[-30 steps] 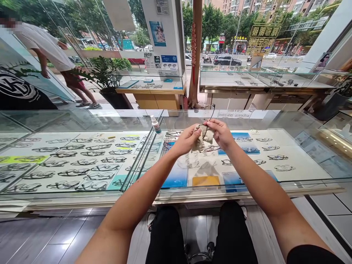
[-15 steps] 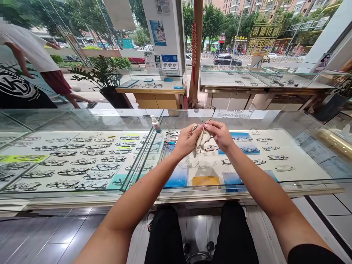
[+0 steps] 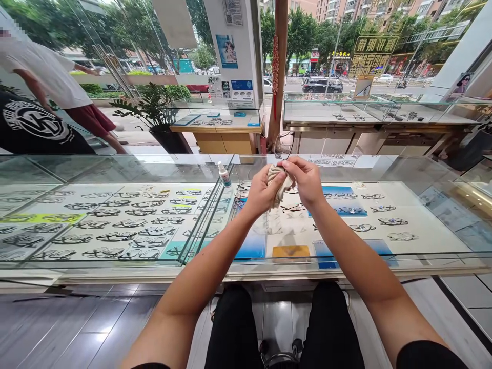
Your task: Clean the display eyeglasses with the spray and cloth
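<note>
Above the glass counter, a pair of thin-framed eyeglasses (image 3: 285, 145) is held upright between both hands, partly hidden by the fingers. My left hand (image 3: 262, 190) is closed on a crumpled pale cloth (image 3: 280, 184), which wraps around the lower part of the glasses. My right hand (image 3: 306, 179) pinches the glasses' frame beside the cloth, its fingertips close to those of my left hand. A white spray bottle (image 3: 224, 175) stands on the counter top to the left of my hands.
Rows of eyeglasses (image 3: 115, 237) lie inside the glass display counter (image 3: 146, 272). A yellow block (image 3: 291, 252) and blue trays (image 3: 249, 241) are under the glass too. Beyond stand a potted plant (image 3: 154, 110), a wooden post (image 3: 279, 66) and more showcases. A person (image 3: 46, 77) is at the far left.
The glasses have turned, with a lens now facing up above the fingers. Both hands have closed in around the cloth. The view has shifted slightly left.
</note>
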`<state>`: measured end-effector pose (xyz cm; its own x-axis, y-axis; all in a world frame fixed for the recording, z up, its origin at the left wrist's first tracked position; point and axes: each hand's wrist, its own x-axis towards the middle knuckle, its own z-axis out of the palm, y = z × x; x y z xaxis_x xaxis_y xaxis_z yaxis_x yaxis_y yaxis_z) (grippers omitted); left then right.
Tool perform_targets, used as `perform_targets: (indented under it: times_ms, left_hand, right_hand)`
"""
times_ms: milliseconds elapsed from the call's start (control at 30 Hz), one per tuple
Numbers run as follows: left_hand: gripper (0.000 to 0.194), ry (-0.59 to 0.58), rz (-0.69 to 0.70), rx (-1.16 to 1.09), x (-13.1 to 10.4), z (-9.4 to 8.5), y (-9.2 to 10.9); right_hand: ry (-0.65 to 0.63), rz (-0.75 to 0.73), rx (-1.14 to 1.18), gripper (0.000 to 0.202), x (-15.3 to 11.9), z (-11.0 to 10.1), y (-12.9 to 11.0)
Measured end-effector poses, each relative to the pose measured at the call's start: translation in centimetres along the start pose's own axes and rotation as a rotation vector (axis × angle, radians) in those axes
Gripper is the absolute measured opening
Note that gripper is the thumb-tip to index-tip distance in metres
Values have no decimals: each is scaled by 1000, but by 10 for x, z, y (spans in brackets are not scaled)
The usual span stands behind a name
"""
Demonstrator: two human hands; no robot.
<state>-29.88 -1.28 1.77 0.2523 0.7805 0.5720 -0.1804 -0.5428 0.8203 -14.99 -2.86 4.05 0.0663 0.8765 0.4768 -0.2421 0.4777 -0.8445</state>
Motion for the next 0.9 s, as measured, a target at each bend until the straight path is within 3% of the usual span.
perform_targets:
  times_ms: [67,200,467,600,700,900]
  left_hand:
    - [58,38,36,-17,11,5,0]
    - [60,2,52,-47,29,8,-4]
    - [62,-218,-40,-5,21,-10,-19]
    - [65,-239,-91,-12,16,-11,-20]
    - [70,-179,-131,-27,13,-5,-22]
    - [68,16,-54,26,12,4,-26]
  right_hand:
    - [-18,-94,-37,35,9,-3,-1]
    - [-21,-221,-106,37,24,-17,3]
    - [-48,-225,-127,36,23,-30,18]
    - [-29,-18,10,41,20,-26,22]
    - [-60,148,147,45,16,-21,24]
    - [-95,210,164,47,14,-19,26]
